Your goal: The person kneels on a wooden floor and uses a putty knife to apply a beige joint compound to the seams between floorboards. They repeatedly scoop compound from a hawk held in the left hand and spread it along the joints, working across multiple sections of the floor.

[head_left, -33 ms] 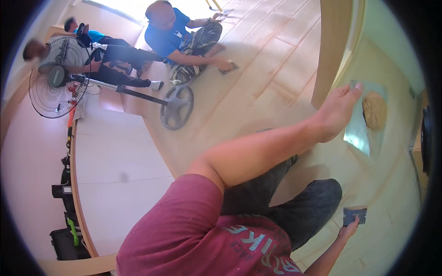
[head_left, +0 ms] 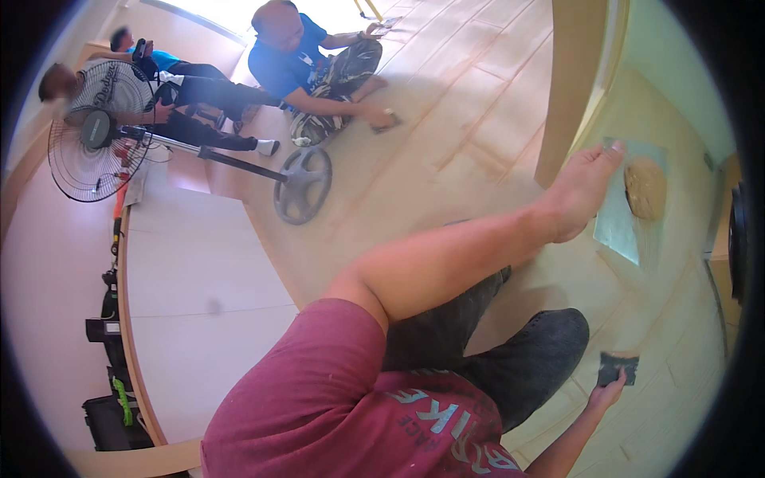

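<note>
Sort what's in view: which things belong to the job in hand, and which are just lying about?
In the job:
flat plate, in the left hand
brown paste on it
dark spreader, in the right hand

Seemingly just about:
standing fan
black case, lower left

At lower centre of the frame, we wear a maroon T-shirt (head_left: pixel 279 390), its loose short sleeve (head_left: pixel 347 338) creased and ending above the elbow. Pale, blocky lettering (head_left: pixel 434 413) slants across the chest, with smaller, fainter print beside it. Our dark trousers (head_left: pixel 526 362), right of centre, are charcoal-black and wrinkled. Our left hand (head_left: pixel 586 190), at upper right, and right hand (head_left: pixel 611 389), at lower right, are ungloved, both forearms bare.
</note>
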